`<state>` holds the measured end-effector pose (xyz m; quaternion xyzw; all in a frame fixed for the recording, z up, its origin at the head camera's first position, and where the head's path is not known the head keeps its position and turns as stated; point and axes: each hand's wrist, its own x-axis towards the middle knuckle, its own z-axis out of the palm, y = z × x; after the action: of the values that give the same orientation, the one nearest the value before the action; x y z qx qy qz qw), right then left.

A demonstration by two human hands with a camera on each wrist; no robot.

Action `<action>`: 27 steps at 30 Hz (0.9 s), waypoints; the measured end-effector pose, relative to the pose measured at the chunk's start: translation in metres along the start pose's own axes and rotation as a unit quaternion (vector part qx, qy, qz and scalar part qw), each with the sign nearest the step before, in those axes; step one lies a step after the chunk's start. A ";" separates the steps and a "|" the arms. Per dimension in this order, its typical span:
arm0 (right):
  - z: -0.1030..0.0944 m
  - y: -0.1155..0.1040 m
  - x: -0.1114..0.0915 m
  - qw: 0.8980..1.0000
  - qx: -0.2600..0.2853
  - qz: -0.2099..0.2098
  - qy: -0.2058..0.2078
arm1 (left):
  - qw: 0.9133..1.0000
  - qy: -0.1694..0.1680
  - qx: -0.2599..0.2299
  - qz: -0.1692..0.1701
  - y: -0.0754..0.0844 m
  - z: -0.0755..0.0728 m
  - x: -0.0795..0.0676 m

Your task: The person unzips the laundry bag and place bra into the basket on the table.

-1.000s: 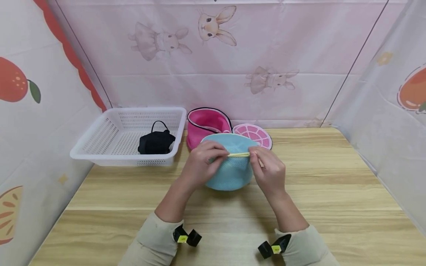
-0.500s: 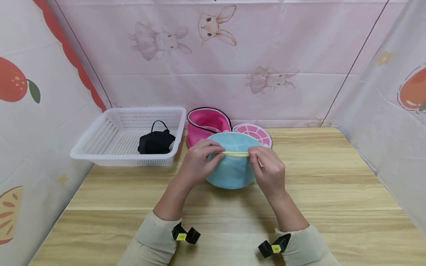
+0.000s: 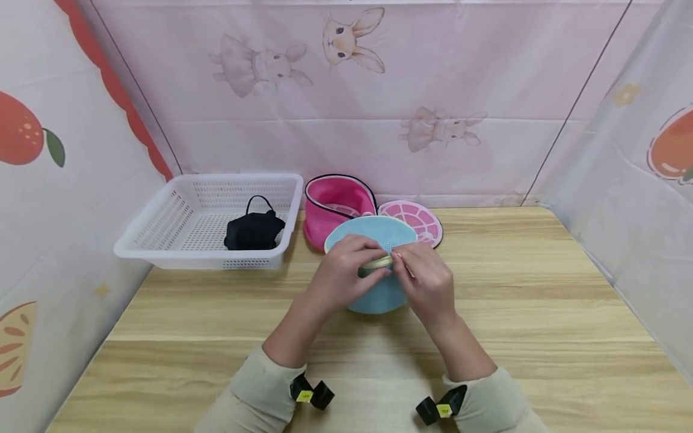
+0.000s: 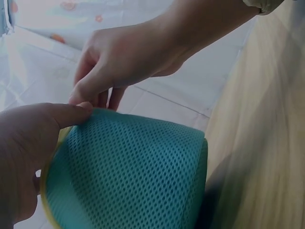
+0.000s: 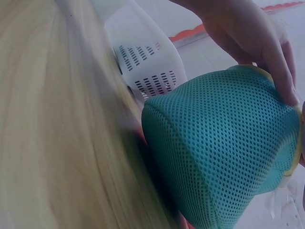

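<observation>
Over a table [image 3: 541,288], left hand [image 3: 341,272] and right hand [image 3: 429,279] pinch a blue bag [image 3: 380,299] between them by its rim [image 3: 378,263].

And here the light wooden table [image 3: 547,288] is stretching out, its grain running side to side. Over at the far left a white plastic basket [image 3: 206,259] is sitting on it. Just to the right, a pink bag [image 3: 318,225] is standing open, its round lid [image 3: 418,220] spreading out beside it. Nearer, the blue bag [image 3: 381,299] is partly covering them; whether it's touching the wood, I'm not managing to tell.
</observation>
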<state>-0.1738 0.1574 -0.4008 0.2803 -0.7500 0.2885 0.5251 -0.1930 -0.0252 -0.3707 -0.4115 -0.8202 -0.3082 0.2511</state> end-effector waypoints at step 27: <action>0.003 -0.001 -0.001 1.000 -0.004 -0.006 -0.017 | 1.000 0.016 0.022 0.004 0.001 -0.002 -0.001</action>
<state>-0.1743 0.1549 -0.4024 0.2874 -0.7584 0.2777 0.5149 -0.1917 -0.0266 -0.3698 -0.4040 -0.8208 -0.2960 0.2747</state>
